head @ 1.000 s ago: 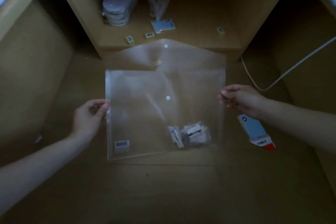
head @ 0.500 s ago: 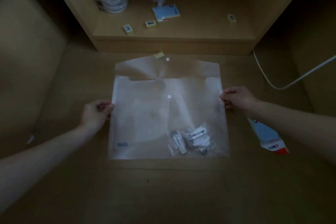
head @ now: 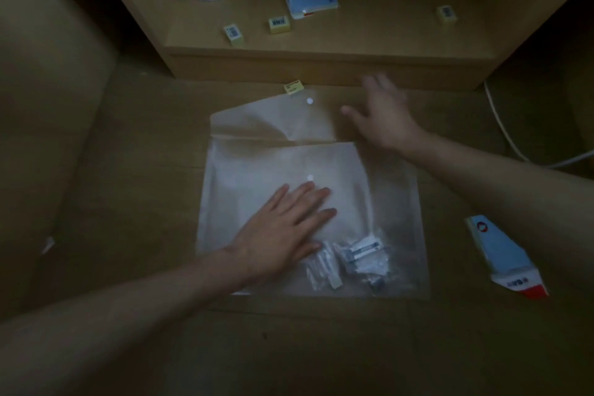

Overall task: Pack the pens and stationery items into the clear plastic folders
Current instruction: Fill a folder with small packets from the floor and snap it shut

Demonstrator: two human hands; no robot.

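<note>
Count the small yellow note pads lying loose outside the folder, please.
4. Three sit on the shelf: two left of centre, one far right. The fourth lies on the floor by the folder flap. More may be hidden.

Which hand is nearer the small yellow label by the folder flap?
Right. The right hand hovers open just right of the yellow label, over the flap. The left hand lies flat lower down on the folder.
</note>
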